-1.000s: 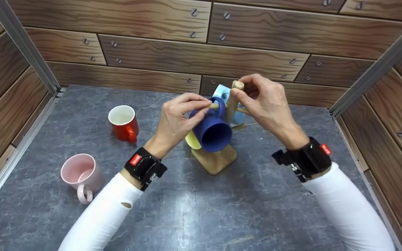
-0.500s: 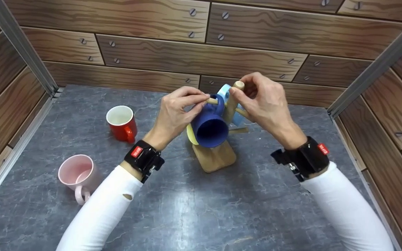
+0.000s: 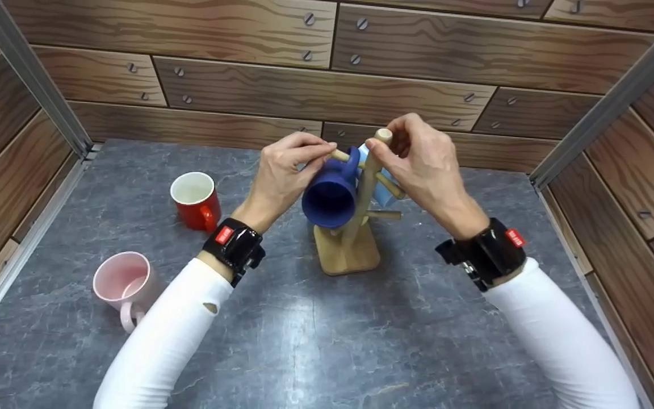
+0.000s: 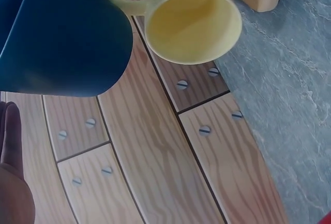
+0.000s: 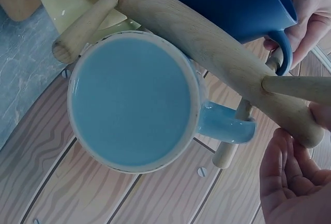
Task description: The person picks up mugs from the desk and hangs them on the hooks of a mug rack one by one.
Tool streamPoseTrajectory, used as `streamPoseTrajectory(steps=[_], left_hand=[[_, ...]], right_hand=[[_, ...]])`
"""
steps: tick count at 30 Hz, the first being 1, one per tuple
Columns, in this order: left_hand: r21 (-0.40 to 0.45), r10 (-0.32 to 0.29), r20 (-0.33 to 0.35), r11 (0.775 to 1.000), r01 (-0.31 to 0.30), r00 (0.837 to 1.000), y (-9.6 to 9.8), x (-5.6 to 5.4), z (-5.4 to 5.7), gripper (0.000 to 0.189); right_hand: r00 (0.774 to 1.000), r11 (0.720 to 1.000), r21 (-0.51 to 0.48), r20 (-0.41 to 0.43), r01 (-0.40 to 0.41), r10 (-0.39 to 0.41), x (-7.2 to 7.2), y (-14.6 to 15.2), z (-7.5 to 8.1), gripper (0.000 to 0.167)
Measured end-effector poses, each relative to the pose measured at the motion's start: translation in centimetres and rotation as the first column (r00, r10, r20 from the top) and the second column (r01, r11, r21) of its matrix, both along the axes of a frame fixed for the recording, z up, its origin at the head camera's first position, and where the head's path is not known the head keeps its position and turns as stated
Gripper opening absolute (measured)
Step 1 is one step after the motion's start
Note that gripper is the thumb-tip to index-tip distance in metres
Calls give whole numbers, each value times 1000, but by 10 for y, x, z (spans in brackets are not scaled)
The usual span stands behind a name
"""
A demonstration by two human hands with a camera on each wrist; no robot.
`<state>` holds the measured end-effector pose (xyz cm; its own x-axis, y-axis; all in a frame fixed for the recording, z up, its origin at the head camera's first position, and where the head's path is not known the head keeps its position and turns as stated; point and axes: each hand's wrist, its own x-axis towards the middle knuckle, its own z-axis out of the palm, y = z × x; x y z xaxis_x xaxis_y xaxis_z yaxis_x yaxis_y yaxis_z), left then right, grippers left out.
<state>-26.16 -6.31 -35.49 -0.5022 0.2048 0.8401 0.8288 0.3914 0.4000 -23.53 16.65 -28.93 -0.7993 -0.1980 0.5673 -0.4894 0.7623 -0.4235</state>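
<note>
A wooden mug tree stands in the head view, its square base on the grey surface. My left hand pinches the end of an upper peg with thumb and forefinger. On that peg a dark blue mug hangs by its handle, mouth toward me. My right hand grips the top of the post, which leans slightly right. A light blue mug hangs from another peg in the right wrist view. The pale yellow mug hangs lower on the tree, hidden in the head view behind the dark blue one.
A red mug with a white inside stands upright left of the tree. Nearer me on the left is a pink mug, close to my left forearm. Wood-patterned walls enclose the back and sides.
The mug tree has turned a little between my hands. The dark blue mug has shifted left and slightly up, both hands have moved slightly left, and the yellow mug has gone out of sight.
</note>
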Motion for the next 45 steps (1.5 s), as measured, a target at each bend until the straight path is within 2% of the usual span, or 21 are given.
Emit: streamPoseTrajectory(steps=[8, 14, 19, 25, 30, 32, 34, 37, 41, 45], left_hand=[[-62, 51, 39, 997, -49, 998, -8, 8, -10, 33], [-131, 134, 85, 984, -122, 987, -31, 20, -16, 42], [-220, 207, 105, 959, -181, 973, -62, 34, -27, 45], [-271, 288, 107, 929, -251, 952, -99, 50, -41, 37], [-364, 352, 91, 882, -298, 932, -132, 60, -50, 32], [-411, 390, 124, 857, -310, 913, -145, 64, -54, 33], [-447, 433, 180, 835, -319, 883, -157, 67, -57, 37], [-490, 491, 296, 814, -311, 820, -174, 69, -63, 43], [-532, 537, 436, 801, -274, 722, -192, 66, -65, 56], [-567, 561, 512, 790, -235, 651, -202, 56, -58, 69]], right_hand=[[995, 995, 34, -29, -91, 92, 1, 6, -4, 39], [994, 994, -4, -12, -106, 106, 10, 34, -5, 42], [997, 997, -5, -7, -71, 71, 18, 60, -18, 44], [993, 999, 27, 116, -26, 23, 27, 86, -40, 52], [988, 998, 58, 156, -9, 0, 33, 106, -58, 54], [987, 998, 69, 158, -2, -9, 34, 114, -64, 54], [984, 997, 74, 174, 6, -19, 36, 121, -70, 54], [978, 997, 80, 205, 19, -35, 40, 129, -77, 55], [973, 996, 85, 225, 30, -49, 43, 136, -85, 55], [972, 995, 86, 227, 44, -62, 45, 140, -89, 55]])
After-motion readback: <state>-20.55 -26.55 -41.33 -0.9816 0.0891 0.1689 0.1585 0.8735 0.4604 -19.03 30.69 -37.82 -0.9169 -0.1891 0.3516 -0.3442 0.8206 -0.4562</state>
